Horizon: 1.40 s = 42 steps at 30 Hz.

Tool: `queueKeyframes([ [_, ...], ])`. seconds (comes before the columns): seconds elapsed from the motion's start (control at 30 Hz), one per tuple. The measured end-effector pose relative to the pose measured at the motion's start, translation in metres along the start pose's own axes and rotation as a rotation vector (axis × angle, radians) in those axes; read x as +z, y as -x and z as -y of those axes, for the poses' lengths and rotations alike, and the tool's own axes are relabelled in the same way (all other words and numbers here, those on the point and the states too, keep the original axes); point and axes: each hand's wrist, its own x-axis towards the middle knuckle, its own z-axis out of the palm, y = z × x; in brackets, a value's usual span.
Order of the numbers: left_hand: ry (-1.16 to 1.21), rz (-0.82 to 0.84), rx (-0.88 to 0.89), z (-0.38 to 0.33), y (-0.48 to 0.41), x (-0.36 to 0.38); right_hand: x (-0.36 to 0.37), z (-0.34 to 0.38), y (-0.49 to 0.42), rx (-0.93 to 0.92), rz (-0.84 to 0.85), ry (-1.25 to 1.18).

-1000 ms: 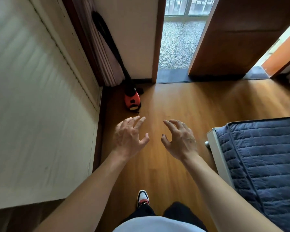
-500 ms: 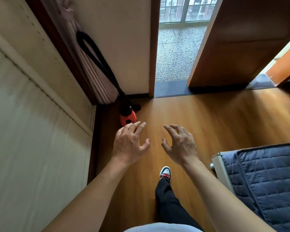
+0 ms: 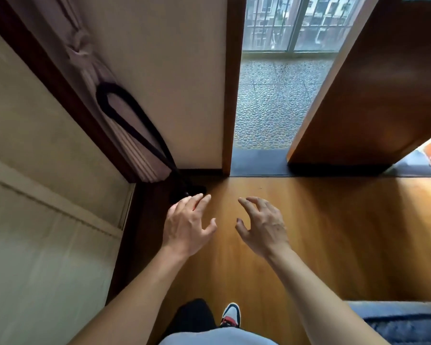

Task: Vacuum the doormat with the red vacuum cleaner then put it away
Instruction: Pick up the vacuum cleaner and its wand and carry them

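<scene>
1. A sneaker [image 3: 230,316] stands on the wooden floor [image 3: 334,232] at the bottom of the view, with a dark blue padded cover [image 3: 406,322] at the lower right edge.
2. Both forearms reach forward over the floor. The left hand [image 3: 187,225] is spread and holds nothing, its fingertips pointing into the floor's far left corner. The right hand [image 3: 261,227] hovers beside it with loosely curved fingers, also holding nothing.
3. The vacuum cleaner [image 3: 171,158] stands in that corner, just beyond the left fingertips and not yet touched. Its body is mostly hidden behind the left hand.
4. Its black loop handle [image 3: 112,86] leans against the curtain [image 3: 85,53] and the wall [image 3: 172,70].
5. It looks like a slim upright: probably light enough for one hand, rigid, bottom-heavy and likely to topple if nudged. The best hold is probably around the top of the loop, with the other hand steadying the shaft.
6. Farther off, a dark strip [image 3: 259,165] lies across the doorway; whether it is the doormat, I cannot tell. Beyond are a pebbled balcony floor [image 3: 271,100] and an open door [image 3: 371,95].
</scene>
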Motion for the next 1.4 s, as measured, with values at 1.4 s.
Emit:
queueKeyframes([
  [1.4,0.13,-0.201,-0.834,0.139,-0.225,0.015,0.079,0.103,-0.417,-0.807,0.411,0.01],
])
